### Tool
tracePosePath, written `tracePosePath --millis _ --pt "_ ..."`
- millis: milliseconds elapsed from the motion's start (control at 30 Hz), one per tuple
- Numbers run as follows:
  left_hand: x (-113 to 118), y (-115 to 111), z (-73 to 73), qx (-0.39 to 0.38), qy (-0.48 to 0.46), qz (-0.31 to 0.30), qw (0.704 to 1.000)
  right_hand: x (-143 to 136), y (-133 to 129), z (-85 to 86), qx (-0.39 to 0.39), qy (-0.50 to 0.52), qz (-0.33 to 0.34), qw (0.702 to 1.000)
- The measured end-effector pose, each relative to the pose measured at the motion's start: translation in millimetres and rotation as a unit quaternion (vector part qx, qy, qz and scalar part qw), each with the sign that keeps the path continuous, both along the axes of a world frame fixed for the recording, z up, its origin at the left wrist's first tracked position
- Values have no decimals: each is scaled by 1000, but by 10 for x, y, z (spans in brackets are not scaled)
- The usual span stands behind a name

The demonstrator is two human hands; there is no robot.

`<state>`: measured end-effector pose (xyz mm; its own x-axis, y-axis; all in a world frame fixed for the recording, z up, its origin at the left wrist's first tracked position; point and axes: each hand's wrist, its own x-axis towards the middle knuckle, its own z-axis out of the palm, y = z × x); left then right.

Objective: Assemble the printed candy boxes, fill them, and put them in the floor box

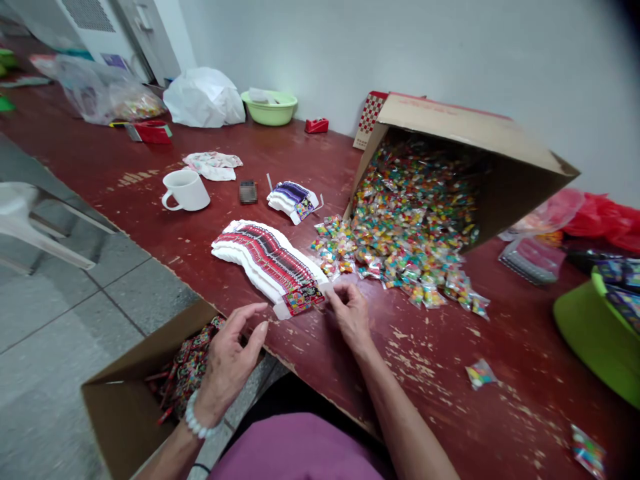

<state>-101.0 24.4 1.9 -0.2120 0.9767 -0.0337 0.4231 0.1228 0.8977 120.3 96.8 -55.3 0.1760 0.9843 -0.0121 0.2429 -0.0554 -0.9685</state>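
Observation:
A fanned row of flattened red candy cartons with white flaps lies on the table before me. My right hand is closed in a pinch at the white end flap of the nearest carton. My left hand, with a pale bead bracelet at its wrist, hovers by the table edge, fingers and thumb apart and nothing in it. Beyond my right hand, small clear packets of coloured candies spill from a tipped cardboard box. A shorter row of purple cartons sits behind the red ones.
Below the table edge at left stands an open cardboard box with red filled packs inside. A white mug, a small dark box and a cloth lie farther back. Loose packets and a green bowl are at right.

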Motion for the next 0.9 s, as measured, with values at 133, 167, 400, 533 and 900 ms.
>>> tracePosePath --millis 133,167,400,533,900 --pt "82 53 142 -18 -71 -45 996 244 -211 267 -31 81 96 992" --pt "122 49 180 -55 -132 -85 986 294 -283 355 -43 120 126 984" --pt "558 -152 182 -359 -497 -354 706 353 -664 737 -124 254 240 929" --pt "664 -220 116 -369 -521 -351 685 342 -715 740 -109 263 236 929" --pt "799 -166 38 -257 -416 -267 830 154 -985 614 -138 326 222 909"
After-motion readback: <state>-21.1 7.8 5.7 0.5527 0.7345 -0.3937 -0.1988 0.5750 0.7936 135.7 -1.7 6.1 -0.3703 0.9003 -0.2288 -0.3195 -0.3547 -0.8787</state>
